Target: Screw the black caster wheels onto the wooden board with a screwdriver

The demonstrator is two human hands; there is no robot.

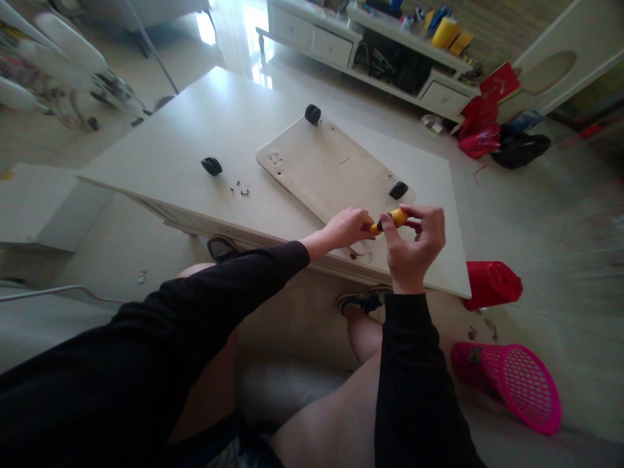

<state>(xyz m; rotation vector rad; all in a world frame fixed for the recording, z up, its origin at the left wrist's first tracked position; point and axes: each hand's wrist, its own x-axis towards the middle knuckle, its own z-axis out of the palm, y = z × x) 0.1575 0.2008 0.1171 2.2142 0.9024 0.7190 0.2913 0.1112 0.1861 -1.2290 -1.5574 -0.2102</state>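
Observation:
A screwdriver (400, 216) with a yellow and black handle is held tilted over the near right corner of a white board (324, 166). The fingers of my right hand (418, 242) are closed around its handle. My left hand (347, 227) pinches at the screwdriver's front end; the tip is hidden behind the fingers. The board lies flat on a white table. Black caster wheels stand at its far corner (312, 115) and right corner (398, 190). Its left corner shows bare screw holes (275, 158). A loose black caster (212, 166) and several small screws (240, 189) lie left of the board.
The white table (209, 117) has its near edge just before my knees. A red bin (492, 285) and a pink mesh basket (529, 383) are on the floor at the right. A white cabinet (336, 49) with drawers and red and black bags (519, 151) are beyond.

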